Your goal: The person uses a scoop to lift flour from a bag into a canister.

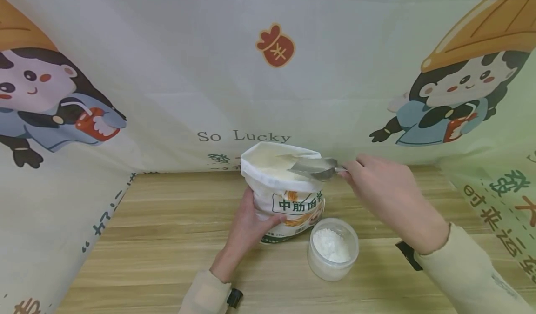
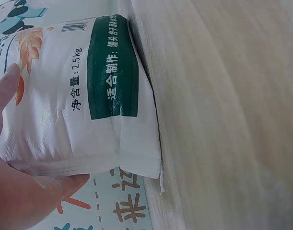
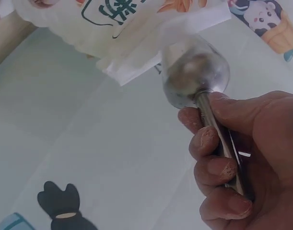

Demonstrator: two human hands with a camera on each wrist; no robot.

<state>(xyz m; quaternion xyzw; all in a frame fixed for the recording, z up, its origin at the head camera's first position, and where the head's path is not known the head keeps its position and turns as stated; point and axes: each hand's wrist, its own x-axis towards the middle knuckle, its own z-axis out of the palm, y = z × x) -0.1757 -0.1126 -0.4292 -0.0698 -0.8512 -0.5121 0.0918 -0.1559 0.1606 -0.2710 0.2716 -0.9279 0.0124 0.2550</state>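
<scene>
A white flour bag [image 1: 268,197] with green print and a folded-down rim stands open on the table, tilted to one side, pale flour visible inside. Around its lower left side my left hand [image 1: 251,221] holds it, thumb across the front; the left wrist view shows the thumb [image 2: 6,88] on the printed face. My right hand [image 1: 383,195] grips the handle of a metal scoop [image 1: 316,167], whose bowl is over the bag's mouth. In the right wrist view the fingers [image 3: 216,167] wrap the scoop's handle. Whether the bowl contains flour is unclear.
A clear round plastic tub [image 1: 332,270] with white flour [image 1: 332,245] in it stands just in front of the bag, to its right. The wooden table [image 1: 167,239] meets a printed cloth backdrop [image 1: 188,95] close behind the bag, with cloth at both sides too.
</scene>
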